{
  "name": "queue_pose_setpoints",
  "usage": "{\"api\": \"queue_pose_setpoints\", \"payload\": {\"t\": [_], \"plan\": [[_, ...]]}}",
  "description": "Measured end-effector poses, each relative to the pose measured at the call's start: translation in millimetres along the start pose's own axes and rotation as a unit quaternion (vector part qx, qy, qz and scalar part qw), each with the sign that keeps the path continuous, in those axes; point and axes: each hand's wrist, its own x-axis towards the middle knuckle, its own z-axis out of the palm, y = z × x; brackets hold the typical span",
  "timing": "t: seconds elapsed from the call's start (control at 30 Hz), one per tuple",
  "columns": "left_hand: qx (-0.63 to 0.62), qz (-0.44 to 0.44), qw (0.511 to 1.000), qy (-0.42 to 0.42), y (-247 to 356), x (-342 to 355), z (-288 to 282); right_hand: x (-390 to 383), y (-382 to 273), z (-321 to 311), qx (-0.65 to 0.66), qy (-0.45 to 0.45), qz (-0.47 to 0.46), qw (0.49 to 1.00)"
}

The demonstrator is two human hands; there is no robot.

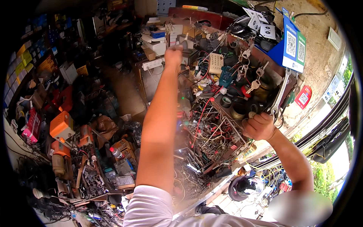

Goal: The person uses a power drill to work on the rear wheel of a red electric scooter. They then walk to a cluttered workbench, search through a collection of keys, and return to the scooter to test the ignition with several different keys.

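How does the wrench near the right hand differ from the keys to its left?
The wrench is one long tool; the keys are several and each looks shorter. The wrench has a straight shank, while the keys have broad heads. The wrench stands closer to the right hand than the keys do. Both look metallic.

The left hand [174, 57] is stretched far forward on a nearly straight arm [157, 132]. The right hand [261, 128] is right of it and less far out, fingers [261, 119] curled, elbow [303, 181] bent.
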Motion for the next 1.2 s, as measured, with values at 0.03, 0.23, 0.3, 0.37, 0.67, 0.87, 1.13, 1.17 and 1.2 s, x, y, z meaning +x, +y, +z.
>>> {"api": "queue_pose_setpoints", "payload": {"t": [0.03,0.23,0.3,0.37,0.67,0.87,1.13,1.17,1.2], "plan": [[-0.014,0.049,0.999,0.017,-6.3,-10.4,-16.4,-1.4,0.1,-1.2,0.006,-0.007,-0.003,1.000],[-0.295,-0.041,0.952,-0.065,35.0,-188.3,-95.3,-6.4,-5.7,-3.1,0.030,-0.022,0.034,0.999],[-0.397,-0.086,0.900,-0.157,51.5,-252.7,-122.1,-9.5,-6.8,-7.9,0.031,-0.060,0.051,0.996],[-0.519,-0.106,0.829,-0.179,71.0,-324.3,-138.3,-6.8,-9.3,-8.3,0.049,-0.038,0.061,0.996],[-0.684,-0.066,0.725,-0.056,120.9,-636.5,-131.5,45.0,-103.1,-63.7,0.419,0.122,0.292,0.851],[-0.639,-0.004,0.765,0.081,150.4,-821.6,-101.9,88.3,-326.2,-283.3,0.916,0.007,0.039,0.400],[-0.465,0.015,0.787,0.406,169.6,-1101.4,-69.5,29.6,-508.6,-482.3,0.948,-0.256,-0.149,0.120],[-0.403,0.006,0.779,0.480,169.7,-1143.9,-64.5,14.7,-535.4,-505.4,0.939,-0.286,-0.144,0.126],[-0.345,-0.014,0.761,0.549,168.0,-1187.4,-59.1,-1.1,-562.8,-530.5,0.930,-0.315,-0.133,0.136]]}}
